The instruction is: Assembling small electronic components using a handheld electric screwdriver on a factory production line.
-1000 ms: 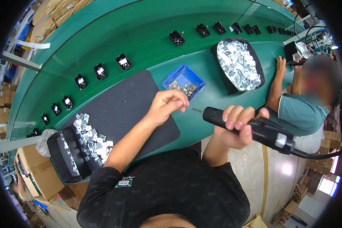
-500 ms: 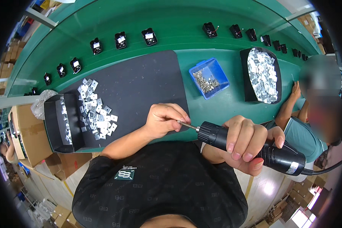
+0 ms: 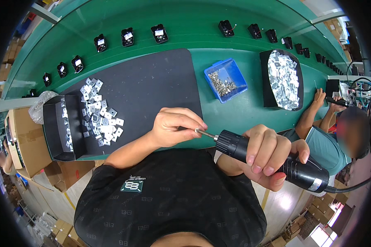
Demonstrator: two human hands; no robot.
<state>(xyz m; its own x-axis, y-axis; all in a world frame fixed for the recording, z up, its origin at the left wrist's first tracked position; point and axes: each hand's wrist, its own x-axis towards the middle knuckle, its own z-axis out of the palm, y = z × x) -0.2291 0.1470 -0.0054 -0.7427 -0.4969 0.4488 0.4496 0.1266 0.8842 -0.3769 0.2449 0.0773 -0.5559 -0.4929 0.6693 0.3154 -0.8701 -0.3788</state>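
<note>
My right hand (image 3: 268, 154) is wrapped round a black electric screwdriver (image 3: 231, 145), its bit pointing left and its cord trailing off right. The thumb and forefinger of my left hand (image 3: 175, 126) are pinched together at the bit's tip, on a small silver screw (image 3: 197, 130) that is mostly hidden. Beyond my hands stands a blue bin (image 3: 239, 84) with many small screws (image 3: 221, 85). A black mat (image 3: 152, 82) lies on the green bench, with loose square metal plates (image 3: 105, 117) at its left side.
A black box (image 3: 72, 127) with more plates stands at the left, and a black tray (image 3: 268, 90) heaped with plates (image 3: 284, 78) at the right. Black housings (image 3: 159, 33) line the green ledge behind. At far right a co-worker's hand (image 3: 319, 96) rests near the bench.
The bench scene has shifted slightly left and up in view. My hands keep nearly the same pose at the bit's tip. More of the co-worker's arms and a black tool now show at right.
</note>
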